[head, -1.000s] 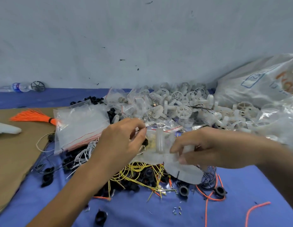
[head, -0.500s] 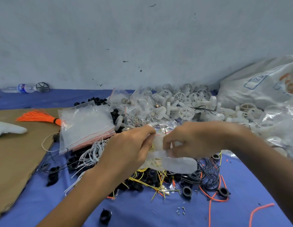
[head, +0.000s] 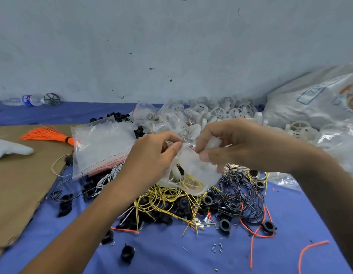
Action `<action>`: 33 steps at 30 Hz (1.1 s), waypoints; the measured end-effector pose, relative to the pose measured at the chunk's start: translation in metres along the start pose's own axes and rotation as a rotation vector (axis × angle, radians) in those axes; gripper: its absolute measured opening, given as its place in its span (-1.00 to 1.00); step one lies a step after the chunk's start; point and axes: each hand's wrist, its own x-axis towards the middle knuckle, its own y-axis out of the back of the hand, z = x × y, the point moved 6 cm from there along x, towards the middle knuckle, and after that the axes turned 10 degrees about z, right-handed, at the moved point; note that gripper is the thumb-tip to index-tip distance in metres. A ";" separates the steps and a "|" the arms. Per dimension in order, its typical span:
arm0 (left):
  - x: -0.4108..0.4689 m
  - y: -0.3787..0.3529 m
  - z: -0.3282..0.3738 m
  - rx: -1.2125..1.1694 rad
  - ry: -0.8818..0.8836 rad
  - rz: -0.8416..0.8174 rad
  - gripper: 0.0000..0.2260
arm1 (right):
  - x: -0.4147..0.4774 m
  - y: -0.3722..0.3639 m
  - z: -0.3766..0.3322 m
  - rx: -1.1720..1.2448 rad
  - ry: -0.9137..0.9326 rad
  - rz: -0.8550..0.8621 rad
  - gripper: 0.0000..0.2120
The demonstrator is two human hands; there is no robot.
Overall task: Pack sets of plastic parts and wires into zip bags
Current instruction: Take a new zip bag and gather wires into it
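A clear zip bag (head: 193, 173) hangs between my two hands above the wire pile, with white plastic parts and yellow wire visible inside it. My left hand (head: 152, 155) pinches the bag's top edge on the left. My right hand (head: 227, 143) pinches the top edge on the right, close to the red zip line. Below the bag lie yellow wires (head: 163, 198), black wires (head: 241, 186) and black plastic rings (head: 224, 224). White plastic wheels (head: 217, 113) are heaped behind my hands.
A stack of empty zip bags (head: 100, 147) lies left of my hands, partly on brown cardboard (head: 19, 184). An orange wire bundle (head: 47, 135) and a white object (head: 9, 149) rest on the cardboard. A big white sack (head: 314, 97) stands at the right. Loose orange wires (head: 310, 248) lie on the blue cloth.
Both hands have come closer together at the bag's top edge and risen slightly. The bag now hangs bunched beneath the fingers, where a second ago it was spread wider.
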 end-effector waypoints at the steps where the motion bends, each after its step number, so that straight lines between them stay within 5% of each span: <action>1: 0.002 0.001 -0.001 -0.009 0.007 0.004 -0.93 | 0.002 -0.003 0.001 -0.054 0.019 0.042 -0.82; 4: 0.007 0.008 -0.003 -0.046 0.031 0.027 -0.91 | 0.004 -0.017 0.012 -0.152 0.050 0.113 -0.66; 11: 0.007 0.008 -0.005 -0.067 0.031 0.013 -0.91 | 0.005 -0.051 0.020 -0.492 0.252 0.347 -0.84; 15: 0.012 0.015 -0.007 -0.100 0.070 0.010 -0.89 | 0.013 -0.052 0.030 -0.870 0.174 0.202 -0.73; 18: 0.021 0.031 -0.008 -0.055 0.052 0.054 -0.91 | 0.019 -0.027 0.029 -0.767 0.023 0.136 -0.73; 23: 0.044 0.066 -0.007 -0.164 0.064 0.147 -0.91 | 0.040 0.003 -0.003 -0.609 0.094 0.288 -0.62; 27: 0.047 0.083 -0.017 -0.351 0.181 0.215 -0.94 | 0.047 -0.001 -0.013 -0.115 0.155 0.236 -0.74; 30: 0.034 0.081 -0.034 -0.397 0.292 0.277 -0.87 | 0.061 0.020 0.018 0.236 0.068 0.411 -0.84; 33: 0.020 0.079 -0.042 -0.434 0.347 0.326 -0.87 | 0.079 0.028 0.074 0.002 -0.086 0.511 -0.87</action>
